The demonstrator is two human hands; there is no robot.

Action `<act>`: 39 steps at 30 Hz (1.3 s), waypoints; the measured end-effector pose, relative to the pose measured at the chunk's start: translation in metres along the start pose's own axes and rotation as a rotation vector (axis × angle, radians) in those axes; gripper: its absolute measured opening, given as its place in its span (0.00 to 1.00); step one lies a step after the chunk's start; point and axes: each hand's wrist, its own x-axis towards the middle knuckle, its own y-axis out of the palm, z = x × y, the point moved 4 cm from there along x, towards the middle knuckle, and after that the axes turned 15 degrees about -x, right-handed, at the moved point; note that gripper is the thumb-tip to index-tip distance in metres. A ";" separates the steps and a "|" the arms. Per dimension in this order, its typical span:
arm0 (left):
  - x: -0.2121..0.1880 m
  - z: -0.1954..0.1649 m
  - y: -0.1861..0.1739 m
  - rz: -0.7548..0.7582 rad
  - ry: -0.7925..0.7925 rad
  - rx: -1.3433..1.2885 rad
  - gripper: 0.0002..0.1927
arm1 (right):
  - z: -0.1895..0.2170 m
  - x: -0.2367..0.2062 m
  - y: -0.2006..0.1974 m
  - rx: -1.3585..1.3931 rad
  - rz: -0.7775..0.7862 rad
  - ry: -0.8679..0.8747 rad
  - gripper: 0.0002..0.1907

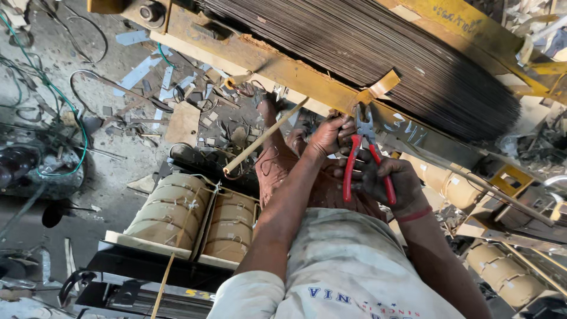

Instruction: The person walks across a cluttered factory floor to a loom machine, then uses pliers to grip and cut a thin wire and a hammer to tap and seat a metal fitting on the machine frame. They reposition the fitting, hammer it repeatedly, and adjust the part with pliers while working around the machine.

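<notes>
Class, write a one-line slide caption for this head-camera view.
Right hand grips red-handled pliers beside left hand, at a yellow frame.

Two tan wound coils (195,215) sit side by side in a black frame (142,266), bottom left. A thin wood stick (263,137) leans over them, w/ one end near the coils. More tan coils (505,274) lie bottom right. Green wire (65,106) loops on the dirty floor (112,171), far left, near metal scraps (139,71) & a flat cardboard bit (183,123).

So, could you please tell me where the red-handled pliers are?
In the head view, right of centre: the red-handled pliers are in the right hand, jaws at the yellow frame.
</notes>
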 end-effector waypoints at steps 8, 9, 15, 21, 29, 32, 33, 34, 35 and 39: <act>0.003 0.000 -0.017 -0.105 0.007 0.020 0.11 | -0.009 0.000 -0.003 0.057 -0.066 0.046 0.43; 0.003 -0.001 -0.020 -0.136 0.045 0.061 0.09 | -0.010 -0.001 -0.006 0.064 -0.053 0.037 0.43; 0.004 0.002 -0.019 -0.005 0.048 0.009 0.09 | -0.010 -0.004 -0.019 0.160 -0.078 0.036 0.38; 0.005 -0.001 -0.021 0.167 0.016 -0.014 0.09 | -0.009 -0.022 0.022 -0.187 -0.264 -0.030 0.35; 0.016 -0.001 -0.040 0.190 0.055 0.009 0.07 | 0.025 -0.035 0.048 -0.256 -0.106 -0.071 0.19; 0.016 0.002 -0.040 0.153 0.034 -0.008 0.09 | 0.064 -0.030 0.033 -0.787 -0.387 0.130 0.17; 0.017 0.003 -0.040 0.127 0.032 -0.004 0.09 | 0.079 -0.037 0.030 -1.005 -0.511 0.252 0.17; 0.017 0.004 -0.037 0.140 0.042 -0.024 0.08 | 0.095 -0.041 0.026 -1.223 -0.635 0.378 0.16; 0.018 0.005 -0.034 0.154 0.053 -0.046 0.07 | 0.106 -0.042 0.026 -1.298 -0.637 0.473 0.15; 0.024 0.010 -0.026 0.130 0.193 -0.044 0.07 | 0.132 -0.029 0.029 -1.936 -0.633 0.666 0.16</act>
